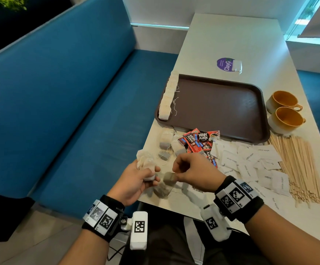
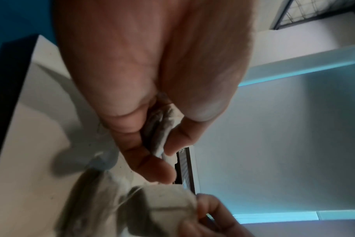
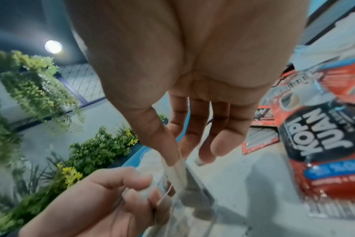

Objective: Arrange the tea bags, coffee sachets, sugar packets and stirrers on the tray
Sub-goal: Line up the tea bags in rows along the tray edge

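Note:
My left hand point(image 1: 145, 175) grips a bunch of white tea bags point(image 1: 145, 163) over the table's near left corner; the left wrist view shows the tea bags point(image 2: 160, 131) squeezed between thumb and fingers. My right hand point(image 1: 176, 175) pinches a single tea bag point(image 1: 169, 178) just right of it, thumb and forefinger on the tea bag point(image 3: 176, 170). A brown tray point(image 1: 218, 106) lies further out, with a row of tea bags point(image 1: 168, 96) along its left rim. Red coffee sachets point(image 1: 199, 142), white sugar packets point(image 1: 250, 165) and wooden stirrers point(image 1: 300, 169) lie on the table in front of the tray.
Loose tea bags point(image 1: 165, 144) lie left of the sachets and more point(image 1: 163, 190) under my hands. Two orange-lined cups point(image 1: 285, 111) stand right of the tray. A purple sticker point(image 1: 226, 64) sits beyond it. A blue bench point(image 1: 69, 102) runs along the table's left.

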A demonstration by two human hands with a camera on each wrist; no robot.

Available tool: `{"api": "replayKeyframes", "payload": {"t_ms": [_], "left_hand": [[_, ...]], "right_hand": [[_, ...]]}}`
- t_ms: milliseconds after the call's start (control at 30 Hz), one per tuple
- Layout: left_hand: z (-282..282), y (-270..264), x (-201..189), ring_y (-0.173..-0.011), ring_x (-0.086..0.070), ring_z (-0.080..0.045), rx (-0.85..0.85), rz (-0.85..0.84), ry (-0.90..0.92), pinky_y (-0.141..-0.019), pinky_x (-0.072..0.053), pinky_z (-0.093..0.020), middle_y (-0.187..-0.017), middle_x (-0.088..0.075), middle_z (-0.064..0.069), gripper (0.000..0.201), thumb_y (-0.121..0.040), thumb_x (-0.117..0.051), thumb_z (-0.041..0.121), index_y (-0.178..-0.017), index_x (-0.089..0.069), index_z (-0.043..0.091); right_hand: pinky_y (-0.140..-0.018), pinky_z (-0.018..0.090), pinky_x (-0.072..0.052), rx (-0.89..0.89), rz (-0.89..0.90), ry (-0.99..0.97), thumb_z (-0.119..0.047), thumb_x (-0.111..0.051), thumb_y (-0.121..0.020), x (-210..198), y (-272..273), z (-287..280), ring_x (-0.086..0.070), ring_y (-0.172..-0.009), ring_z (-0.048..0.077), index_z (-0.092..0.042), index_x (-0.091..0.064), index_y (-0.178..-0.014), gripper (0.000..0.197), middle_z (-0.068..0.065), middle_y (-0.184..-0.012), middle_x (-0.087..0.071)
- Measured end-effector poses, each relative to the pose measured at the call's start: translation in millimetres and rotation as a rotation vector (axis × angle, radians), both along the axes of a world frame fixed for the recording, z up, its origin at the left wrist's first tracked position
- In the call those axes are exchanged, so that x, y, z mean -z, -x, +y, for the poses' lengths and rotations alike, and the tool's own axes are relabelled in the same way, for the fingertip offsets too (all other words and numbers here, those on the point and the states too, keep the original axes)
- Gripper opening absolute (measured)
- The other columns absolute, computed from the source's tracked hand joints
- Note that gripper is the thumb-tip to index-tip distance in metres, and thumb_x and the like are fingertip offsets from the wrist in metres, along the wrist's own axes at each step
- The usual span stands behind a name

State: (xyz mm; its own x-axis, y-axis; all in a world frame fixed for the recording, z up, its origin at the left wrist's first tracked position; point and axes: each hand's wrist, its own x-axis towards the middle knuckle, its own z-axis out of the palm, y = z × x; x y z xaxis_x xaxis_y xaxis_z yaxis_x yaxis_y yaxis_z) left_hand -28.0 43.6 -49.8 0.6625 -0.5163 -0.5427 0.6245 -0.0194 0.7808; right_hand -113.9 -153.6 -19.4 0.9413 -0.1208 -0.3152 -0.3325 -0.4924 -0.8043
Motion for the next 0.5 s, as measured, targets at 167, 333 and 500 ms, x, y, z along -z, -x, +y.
{"api": "replayKeyframes", "payload": {"t_ms": [167, 333, 500], "left_hand": [[-5.5, 3.4, -0.5, -0.071, -0.067, -0.026, 0.03, -0.014, -0.009, -0.06, -0.058, -0.027, -0.102, -0.067, -0.02, 0.02, -0.101, -0.055, -0.002, -0.121, -0.056, -0.006], [-7.3, 2.2, -3.9, -0.068, -0.064, -0.024, -0.038, -0.004, 0.035, -0.057, -0.055, -0.029, -0.098, -0.066, -0.017, 0.029, -0.103, -0.057, 0.015, -0.124, -0.057, -0.006], [-9.2, 7.9, -18.5, -0.071, -0.065, -0.027, 0.112, 0.062, 0.142, -0.057, -0.052, -0.03, -0.096, -0.069, -0.021, 0.057, -0.098, -0.05, 0.048, -0.122, -0.065, -0.002]], "right_hand": [[-0.075, 0.03, -0.059, 0.14, -0.087, -0.195, -0.017, -0.089, -0.078, -12.3, 2.0, -8.1, -0.067, -0.07, 0.015, -0.008, -0.07, -0.086, 0.022, 0.015, -0.082, -0.074], [-0.074, 0.043, -0.064, 0.269, -0.129, -0.342, 0.011, -0.073, -0.083, -20.8, -3.2, -11.4, -0.069, -0.072, 0.027, 0.003, -0.069, -0.089, 0.011, 0.031, -0.088, -0.066], [-0.062, 0.038, -0.064, 0.214, -0.064, -0.597, 0.013, -0.07, -0.087, -25.7, -9.4, 3.1, -0.068, -0.073, 0.037, 0.015, -0.062, -0.099, 0.015, 0.022, -0.085, -0.064]]}}
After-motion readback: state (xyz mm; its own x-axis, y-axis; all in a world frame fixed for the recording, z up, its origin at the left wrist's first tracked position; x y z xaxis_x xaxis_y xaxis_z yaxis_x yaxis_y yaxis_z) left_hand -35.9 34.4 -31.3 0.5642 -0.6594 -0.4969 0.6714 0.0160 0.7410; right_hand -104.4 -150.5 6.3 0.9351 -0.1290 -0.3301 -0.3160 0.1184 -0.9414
